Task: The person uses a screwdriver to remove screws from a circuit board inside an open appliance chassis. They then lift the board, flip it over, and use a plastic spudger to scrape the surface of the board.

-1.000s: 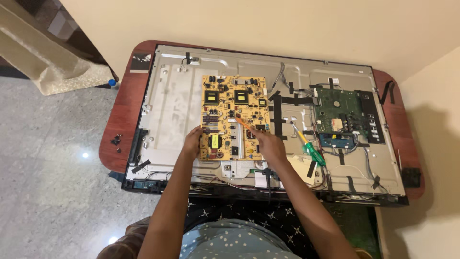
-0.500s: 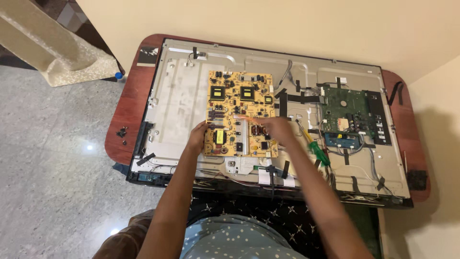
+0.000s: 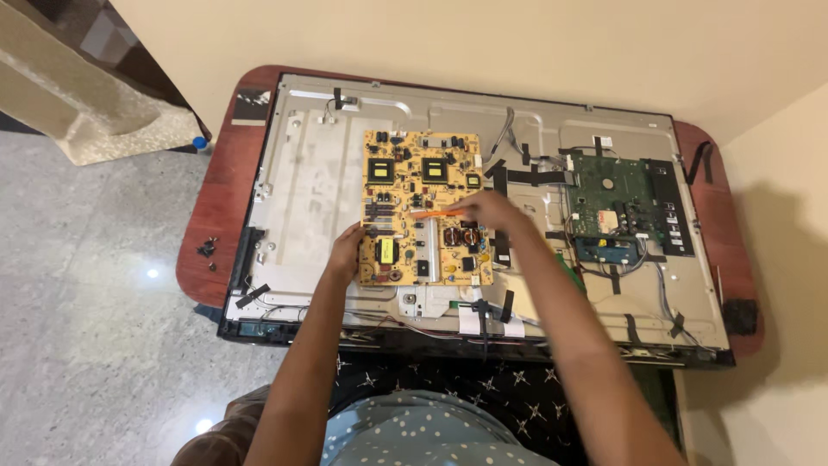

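A flat television lies face down with its metal back panel bare. A yellow circuit board sits on the panel's middle. My left hand grips the board's lower left edge. My right hand hovers over the board's right side, holding a thin orange tool whose tip points left across the board's centre. A green circuit board lies to the right, joined by black-taped cables.
The television rests on a red-brown table set against a beige wall. Several small black screws lie near the table's left edge. A beige stepped block stands on the grey tiled floor at upper left. My lap with dotted cloth is below.
My right hand with the orange tool moved up from the board's lower right to its middle right. My left hand stayed on the board's left edge. The view shifted slightly.
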